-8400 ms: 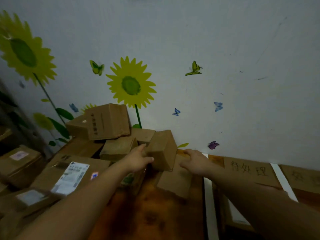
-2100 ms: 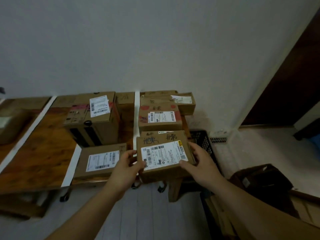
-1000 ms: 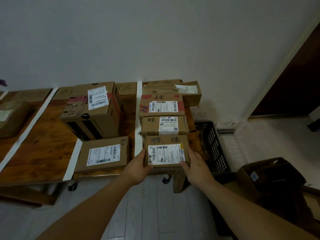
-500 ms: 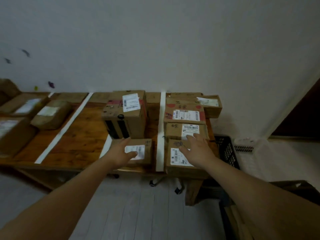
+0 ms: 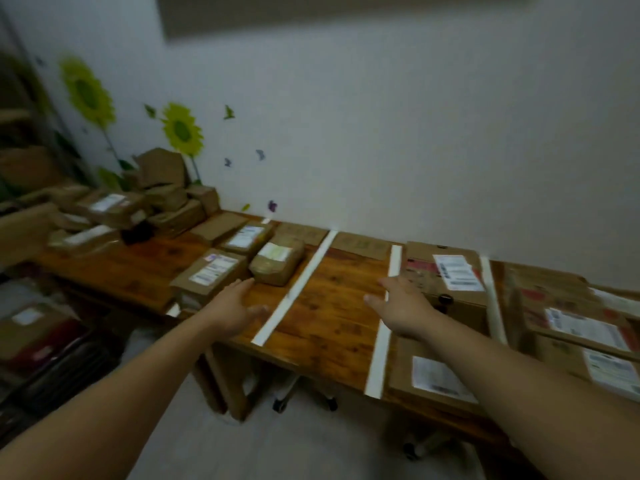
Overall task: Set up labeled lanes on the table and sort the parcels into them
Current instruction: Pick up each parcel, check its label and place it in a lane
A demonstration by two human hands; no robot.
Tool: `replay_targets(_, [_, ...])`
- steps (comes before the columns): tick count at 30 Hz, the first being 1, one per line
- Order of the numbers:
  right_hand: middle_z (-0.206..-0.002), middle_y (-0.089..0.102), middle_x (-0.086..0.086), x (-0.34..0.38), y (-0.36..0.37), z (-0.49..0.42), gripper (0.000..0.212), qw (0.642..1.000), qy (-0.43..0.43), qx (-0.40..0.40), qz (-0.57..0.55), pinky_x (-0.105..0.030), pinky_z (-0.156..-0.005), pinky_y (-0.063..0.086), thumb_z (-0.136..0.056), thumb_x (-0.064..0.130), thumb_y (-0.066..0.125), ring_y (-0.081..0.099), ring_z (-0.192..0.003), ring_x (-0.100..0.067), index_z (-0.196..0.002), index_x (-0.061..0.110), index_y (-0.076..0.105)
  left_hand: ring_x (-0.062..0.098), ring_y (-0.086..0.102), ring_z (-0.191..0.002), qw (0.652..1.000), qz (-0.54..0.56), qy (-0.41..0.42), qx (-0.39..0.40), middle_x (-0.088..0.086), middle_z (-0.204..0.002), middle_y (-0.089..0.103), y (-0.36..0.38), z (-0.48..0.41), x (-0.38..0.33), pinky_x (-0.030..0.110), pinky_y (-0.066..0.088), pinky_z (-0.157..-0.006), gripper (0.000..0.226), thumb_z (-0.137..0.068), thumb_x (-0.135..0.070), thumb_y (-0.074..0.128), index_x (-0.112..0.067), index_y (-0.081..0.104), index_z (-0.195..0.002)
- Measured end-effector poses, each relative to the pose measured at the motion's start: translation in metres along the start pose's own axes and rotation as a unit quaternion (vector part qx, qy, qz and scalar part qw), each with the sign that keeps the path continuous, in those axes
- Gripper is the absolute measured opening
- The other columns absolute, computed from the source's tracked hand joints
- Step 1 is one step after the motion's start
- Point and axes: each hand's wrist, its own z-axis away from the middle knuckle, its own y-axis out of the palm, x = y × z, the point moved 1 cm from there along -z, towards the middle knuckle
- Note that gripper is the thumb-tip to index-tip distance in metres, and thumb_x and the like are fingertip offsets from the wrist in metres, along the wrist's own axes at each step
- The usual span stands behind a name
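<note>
Two hands: both reach forward on bare forearms above the bench (image 5: pixel 332 306), and neither holds anything.
Left hand (image 5: pixel 232 306): well to the left of the large box (image 5: pixel 424 271), palm down. The fingers are straight and loosely spread, with the thumb out to the side. The fingertips are near a labelled parcel (image 5: pixel 211 273); I cannot tell whether they touch it.
Right hand (image 5: pixel 403 306): just left of the large box, over the white tape strip (image 5: pixel 381 341) that runs along that box's left side. The fingers are straight and slightly apart, the thumb is spread, and the hand is empty.
Large box: a brown carton with red print and a white barcode label on top. It stands at the back of its lane, with a second strip (image 5: pixel 491 299) along its right side.
Flat parcel (image 5: pixel 401 372): lies directly in front of the large box, in the same lane, with a white label facing up.
Right-lane cartons (image 5: pixel 554 296): lie just right of the large box, with red print and white labels.
Wrapped bundle (image 5: pixel 277 268): lies left of the large box, beyond a slanting strip (image 5: pixel 294 292), beside the labelled parcel.
Unsorted heap (image 5: pixel 166 199): lies far left of the large box, against the wall under a sunflower sticker (image 5: pixel 181 131).
Lane cards (image 5: pixel 362 244): cardboard pieces against the wall, left of the large box. Their handwriting is too blurred to read.
Shipping labels: barcodes show, but all the print is blurred and unreadable.
</note>
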Motion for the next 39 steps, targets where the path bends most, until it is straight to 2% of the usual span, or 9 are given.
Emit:
replay_targets(4, [-0.153, 0.028, -0.007, 0.078, 0.03, -0.045, 0.065, 0.998, -0.034, 0.016, 0.041, -0.042, -0.113, 0.029, -0.093, 0.055, 0.045, 0.028, -0.14, -0.027, -0.147, 0.021, 0.033, 0.025, 0.034, -0.136, 0.999, 0.031, -0.017, -0.023, 0.005, -0.152, 0.028, -0.059, -0.012, 0.065, 0.042, 0.032, -0.111, 0.078, -0.085, -0.04, 0.064, -0.026, 0.022, -0.149])
replay_targets(8, [-0.151, 0.032, -0.006, 0.145, 0.058, -0.1, 0.061, 0.995, -0.076, 0.021, 0.057, -0.035, -0.103, 0.037, -0.093, 0.052, 0.047, 0.033, -0.137, -0.027, -0.145, 0.02, 0.038, 0.024, 0.012, -0.145, 0.998, 0.006, -0.043, -0.056, 0.005, -0.158, 0.014, -0.108, -0.041, 0.117, 0.04, 0.018, -0.118, 0.077, -0.089, -0.039, 0.061, -0.023, 0.018, -0.15])
replay_targets(10, [-0.15, 0.035, -0.006, 0.172, 0.074, -0.131, 0.06, 0.993, -0.093, 0.026, 0.062, -0.038, -0.108, 0.035, -0.092, 0.054, 0.048, 0.035, -0.135, -0.026, -0.142, 0.022, 0.042, 0.024, 0.007, -0.146, 0.995, 0.009, -0.068, -0.068, 0.006, -0.159, 0.01, -0.127, -0.063, 0.139, 0.041, 0.015, -0.118, 0.078, -0.089, -0.041, 0.06, -0.024, 0.016, -0.15])
replay_targets(14, [-0.155, 0.028, -0.005, 0.222, 0.107, -0.203, 0.064, 0.99, -0.118, 0.044, 0.062, -0.04, -0.114, 0.025, -0.093, 0.052, 0.047, 0.027, -0.14, -0.025, -0.148, 0.022, 0.032, 0.023, 0.006, -0.146, 0.993, 0.012, -0.086, -0.081, 0.004, -0.159, 0.007, -0.164, -0.115, 0.175, 0.041, 0.016, -0.118, 0.077, -0.089, -0.041, 0.058, -0.026, 0.014, -0.151])
replay_targets(19, [-0.155, 0.026, -0.006, 0.287, 0.143, -0.302, 0.067, 0.984, -0.143, 0.079, 0.064, -0.038, -0.113, 0.026, -0.094, 0.052, 0.046, 0.026, -0.141, -0.026, -0.15, 0.02, 0.028, 0.025, 0.009, -0.146, 0.99, 0.018, -0.106, -0.096, 0.004, -0.159, 0.007, -0.216, -0.186, 0.215, 0.044, 0.019, -0.117, 0.077, -0.089, -0.041, 0.058, -0.026, 0.014, -0.15])
replay_targets(26, [-0.154, 0.027, -0.013, 0.383, 0.187, -0.407, 0.071, 0.978, -0.159, 0.105, 0.086, -0.036, -0.113, 0.025, -0.094, 0.055, 0.044, 0.025, -0.141, -0.029, -0.15, 0.014, 0.027, 0.023, 0.018, -0.144, 0.988, 0.046, -0.108, -0.096, 0.003, -0.158, 0.016, -0.295, -0.27, 0.291, 0.044, 0.026, -0.115, 0.076, -0.088, -0.039, 0.061, -0.026, 0.018, -0.15])
replay_targets(29, [-0.155, 0.026, -0.011, 0.416, 0.215, -0.444, 0.07, 0.98, -0.15, 0.098, 0.086, -0.036, -0.113, 0.024, -0.095, 0.056, 0.042, 0.024, -0.142, -0.028, -0.15, 0.016, 0.025, 0.023, 0.024, -0.141, 0.99, 0.068, -0.088, -0.085, 0.003, -0.157, 0.017, -0.318, -0.314, 0.326, 0.032, 0.032, -0.106, 0.074, -0.09, -0.033, 0.06, -0.025, 0.018, -0.15])
replay_targets(33, [-0.154, 0.027, -0.012, 0.446, 0.254, -0.483, 0.069, 0.987, -0.109, 0.08, 0.092, -0.036, -0.113, 0.024, -0.096, 0.055, 0.041, 0.025, -0.141, -0.028, -0.15, 0.016, 0.026, 0.023, 0.024, -0.141, 0.995, 0.07, -0.046, -0.051, 0.004, -0.157, 0.018, -0.335, -0.373, 0.37, 0.031, 0.031, -0.104, 0.07, -0.093, -0.03, 0.056, -0.023, 0.017, -0.15])
replay_targets(39, [-0.154, 0.028, -0.01, 0.458, 0.296, -0.516, 0.068, 0.994, 0.003, 0.092, 0.052, -0.038, -0.113, 0.026, -0.095, 0.055, 0.043, 0.028, -0.14, -0.028, -0.149, 0.017, 0.027, 0.022, 0.024, -0.142, 0.996, 0.062, -0.021, 0.064, 0.005, -0.157, 0.019, -0.348, -0.444, 0.421, 0.034, 0.026, -0.112, 0.075, -0.089, -0.037, 0.06, -0.023, 0.019, -0.15])
